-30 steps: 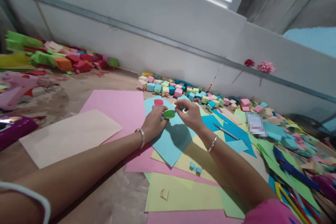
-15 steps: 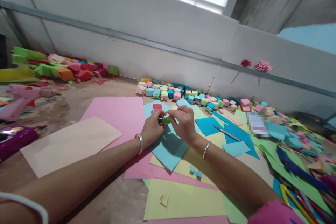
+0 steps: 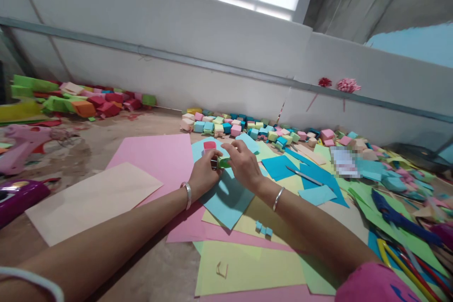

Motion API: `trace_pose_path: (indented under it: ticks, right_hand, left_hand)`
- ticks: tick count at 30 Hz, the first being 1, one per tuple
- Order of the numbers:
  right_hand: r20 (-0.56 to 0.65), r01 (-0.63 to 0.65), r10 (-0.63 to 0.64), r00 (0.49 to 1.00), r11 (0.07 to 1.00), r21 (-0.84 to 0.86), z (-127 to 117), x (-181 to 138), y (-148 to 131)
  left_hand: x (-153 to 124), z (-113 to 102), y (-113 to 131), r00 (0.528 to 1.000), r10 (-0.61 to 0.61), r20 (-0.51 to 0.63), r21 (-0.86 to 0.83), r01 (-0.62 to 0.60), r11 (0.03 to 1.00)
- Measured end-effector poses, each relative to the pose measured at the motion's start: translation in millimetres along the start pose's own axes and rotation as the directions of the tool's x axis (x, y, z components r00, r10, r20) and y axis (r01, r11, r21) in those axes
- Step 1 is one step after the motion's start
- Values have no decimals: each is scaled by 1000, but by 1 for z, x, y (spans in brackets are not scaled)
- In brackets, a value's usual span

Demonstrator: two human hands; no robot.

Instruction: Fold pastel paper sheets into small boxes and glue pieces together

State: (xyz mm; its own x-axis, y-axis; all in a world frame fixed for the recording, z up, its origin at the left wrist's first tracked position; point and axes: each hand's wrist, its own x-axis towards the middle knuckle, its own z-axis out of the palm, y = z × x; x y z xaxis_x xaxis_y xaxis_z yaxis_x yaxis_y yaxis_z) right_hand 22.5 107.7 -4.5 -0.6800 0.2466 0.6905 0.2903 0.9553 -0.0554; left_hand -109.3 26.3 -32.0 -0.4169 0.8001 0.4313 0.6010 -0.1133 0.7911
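My left hand [image 3: 205,171] is closed around a small shiny green object [image 3: 223,163] with a dark edge, whose exact kind I cannot make out. My right hand [image 3: 245,163] meets it from the other side, fingers bent and thumb against the green part; what its fingertips pinch is too small to see. Both hands are above a light blue paper sheet [image 3: 231,203]. Just behind the left fingertips is a small pink-red box-like piece [image 3: 209,146]. Toward me lie a few tiny blue paper cubes [image 3: 264,230] and a small bent paper strip [image 3: 222,270].
Pink paper [image 3: 152,155] and a cream sheet [image 3: 127,193] lie left. Many folded paper cubes [image 3: 236,130] line the wall. A pink glue gun [image 3: 21,146] and a purple device [image 3: 21,198] are far left. Right are a craft knife [image 3: 304,176] and a blue-handled tool [image 3: 396,217].
My right fingers have shifted slightly over the green object, while my left hand keeps hold of it. The camera view has tilted and moved a little.
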Motion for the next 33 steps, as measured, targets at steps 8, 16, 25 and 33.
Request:
trace_pose_path:
  ticks: [8,16,25,33]
  right_hand:
    - [207,-79,100,973,991,-106,-4,6,6]
    - [126,-21,24,992,1000,-18,-3,7,7]
    - [193,10,7,981,997,-82,2,8,9]
    - [230,53,-31,973,994,-91,0,9,9]
  left_hand:
    - [1,1,-6,1000,-3,21,10,3,1000]
    - [2,0,-3,996,13,85,25,-15,1000]
    - [5,0,0,993,14,119,16,-16,1000]
    - [5,1,-2,993,2,117,-18,1,1000]
